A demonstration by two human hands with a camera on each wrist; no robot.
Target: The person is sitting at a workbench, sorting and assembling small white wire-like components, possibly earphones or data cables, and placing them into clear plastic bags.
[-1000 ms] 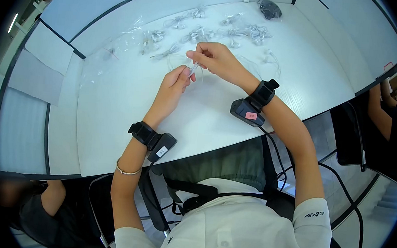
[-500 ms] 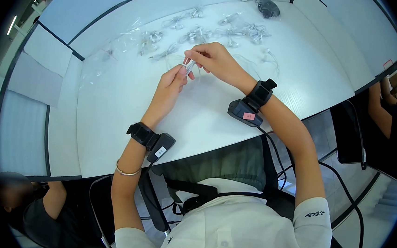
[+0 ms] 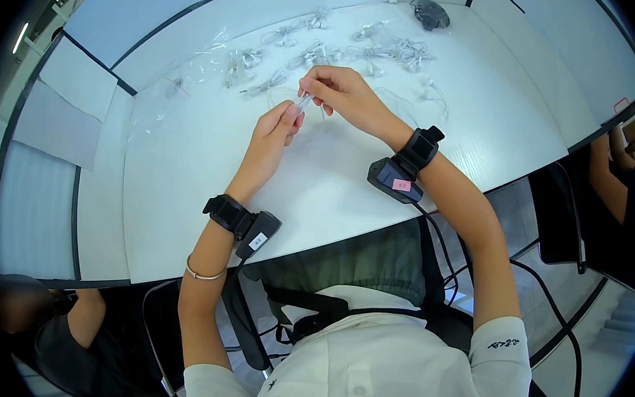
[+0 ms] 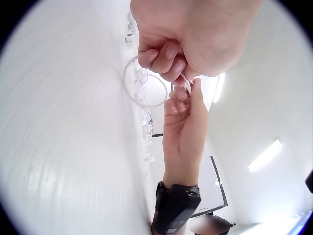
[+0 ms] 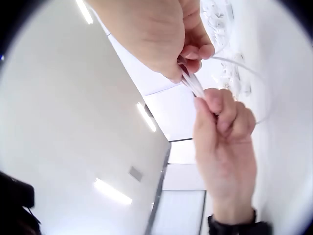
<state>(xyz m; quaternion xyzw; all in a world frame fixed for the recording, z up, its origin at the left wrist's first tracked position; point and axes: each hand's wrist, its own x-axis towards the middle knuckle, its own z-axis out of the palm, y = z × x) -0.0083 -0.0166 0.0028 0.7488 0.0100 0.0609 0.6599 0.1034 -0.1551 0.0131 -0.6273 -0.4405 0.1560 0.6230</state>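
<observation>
Above the white table, both hands hold a folded bundle of thin white cable (image 5: 194, 84). My left hand (image 3: 271, 137) pinches its lower end between thumb and curled fingers. The other end is gripped by my right hand (image 3: 346, 96), thumb against the forefinger. In the right wrist view several strands run side by side across the short gap between the hands. A loose loop of the cable (image 4: 160, 105) hangs near the fingers in the left wrist view. The cable's ends are hidden.
Several coiled white cables (image 3: 317, 55) lie across the back of the table (image 3: 208, 167). A dark bundle in clear plastic (image 3: 430, 15) is at the back right, and clear plastic bags (image 3: 162, 104) lie at the left. Low white partitions (image 3: 189, 32) enclose the table.
The left hand has moved slightly left, and its fingers have drawn in around the bundle. The right hand has shifted only a little and still holds the cable.
</observation>
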